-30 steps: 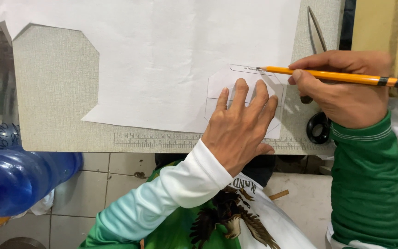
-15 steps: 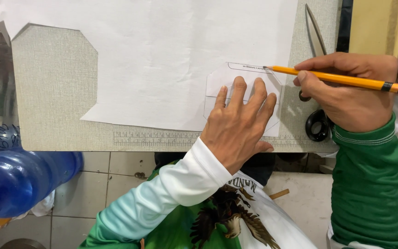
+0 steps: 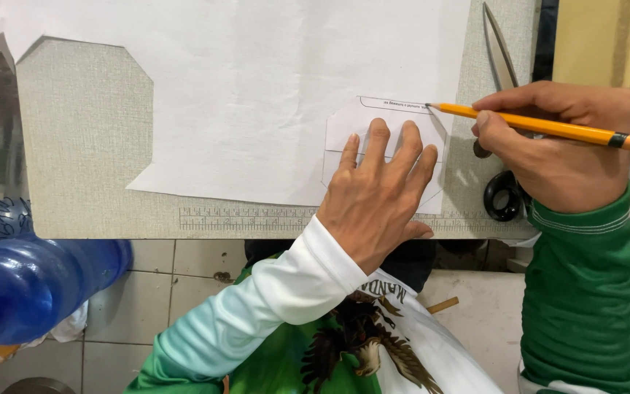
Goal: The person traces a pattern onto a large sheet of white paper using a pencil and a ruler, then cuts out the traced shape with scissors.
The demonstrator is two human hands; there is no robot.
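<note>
— Hands? What's moved?
— Left hand (image 3: 377,201) stays spread flat on the paper template (image 3: 384,128); right hand (image 3: 559,146) pinches the yellow pencil (image 3: 541,125) — its tip has slid right along the template's far edge.
— Surroundings?
— White fabric (image 3: 257,87) beneath, scissors (image 3: 501,109) right, blue bottle (image 3: 30,284) near left off the surface (image 3: 74,146).

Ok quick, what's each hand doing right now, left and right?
Left hand: open, fingers spread flat, pressing the small white paper template onto the large white sheet.
Right hand: closed on the yellow wooden pencil, tip at the template's edge.
</note>
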